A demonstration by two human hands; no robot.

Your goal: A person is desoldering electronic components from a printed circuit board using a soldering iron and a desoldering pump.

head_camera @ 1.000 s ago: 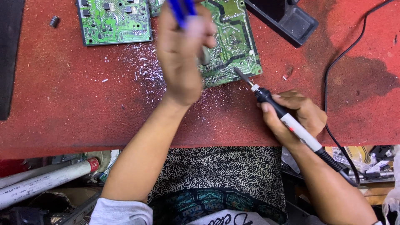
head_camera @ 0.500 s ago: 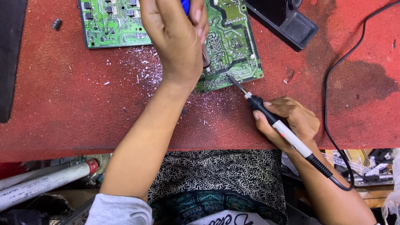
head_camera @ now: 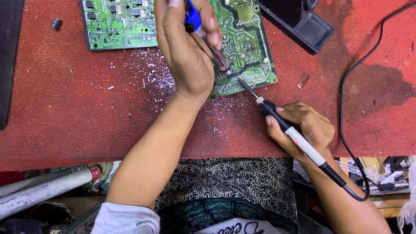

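My left hand (head_camera: 186, 52) grips a blue-handled desoldering pump (head_camera: 203, 34), its dark nozzle pressed down on the near edge of a green circuit board (head_camera: 249, 47). My right hand (head_camera: 303, 128) holds a soldering iron (head_camera: 288, 130) with a black grip and white body. The iron's metal tip touches the board right beside the pump's nozzle. A second green circuit board (head_camera: 117, 24) lies to the left, partly hidden by my left hand.
The boards rest on a red worktop (head_camera: 86, 112) sprinkled with white solder flecks. A black stand (head_camera: 303, 24) sits at the back right, and a black cable (head_camera: 351, 86) loops along the right. A white pipe (head_camera: 43, 190) lies below the table edge.
My left hand has brought the pump's nozzle down onto the board's near edge. My right hand has moved the iron's tip forward and left to meet it.
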